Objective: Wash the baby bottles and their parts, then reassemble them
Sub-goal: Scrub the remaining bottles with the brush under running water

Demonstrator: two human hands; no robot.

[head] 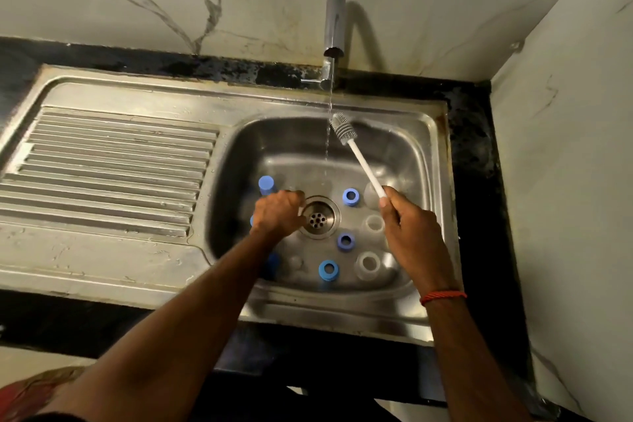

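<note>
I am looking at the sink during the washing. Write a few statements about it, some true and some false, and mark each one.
1. Water runs from the tap. True.
2. The right hand grips the brush by its grey head. False: it grips the white handle; the head is up at the stream.
3. Blue rings lie on the floor of the basin. True.
4. The drainboard lies to the right of the basin. False: it lies to the left.
</note>
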